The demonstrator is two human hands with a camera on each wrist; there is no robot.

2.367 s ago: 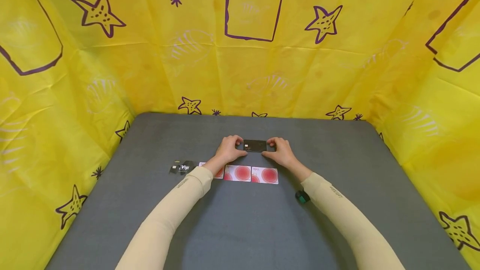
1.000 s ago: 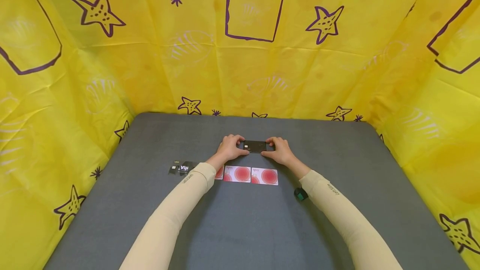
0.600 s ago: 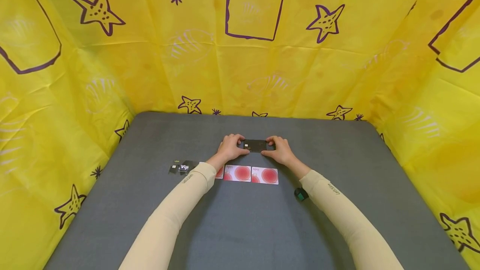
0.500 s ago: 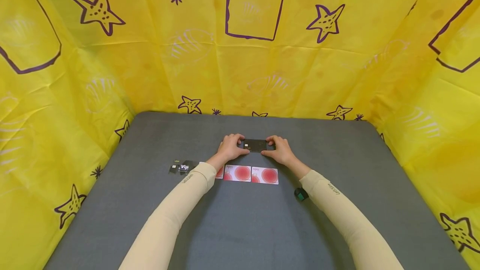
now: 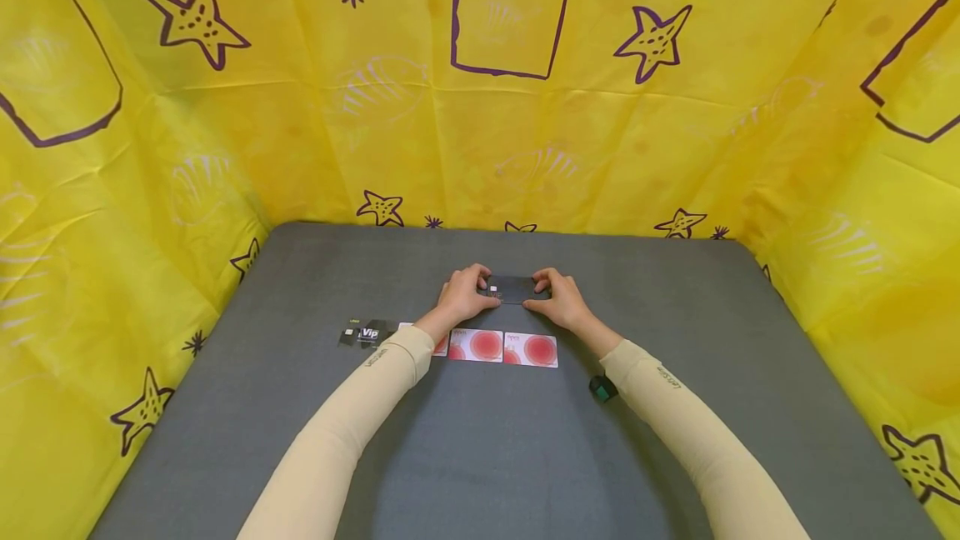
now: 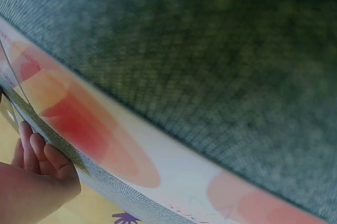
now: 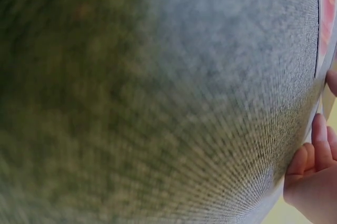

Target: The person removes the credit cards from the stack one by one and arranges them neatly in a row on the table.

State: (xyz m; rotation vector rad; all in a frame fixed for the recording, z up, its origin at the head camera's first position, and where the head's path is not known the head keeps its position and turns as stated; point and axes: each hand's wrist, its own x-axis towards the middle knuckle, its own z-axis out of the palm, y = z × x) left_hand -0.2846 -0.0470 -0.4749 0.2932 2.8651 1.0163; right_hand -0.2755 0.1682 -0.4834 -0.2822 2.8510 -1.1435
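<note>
Barely moved, the dark card (image 5: 513, 290) runs lengthwise left-right, chip (image 5: 493, 289) at left.

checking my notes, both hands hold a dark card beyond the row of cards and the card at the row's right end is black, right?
Not quite: the right-end card is white and red, not black, as the head view shows. The left hand and right hand do hold the dark card.

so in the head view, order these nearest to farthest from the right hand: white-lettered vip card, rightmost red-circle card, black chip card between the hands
1. Black chip card: pinched by the right hand
2. Rightmost red-circle card: nearer the wearer, slightly left
3. White-lettered Vip card: far left
</note>
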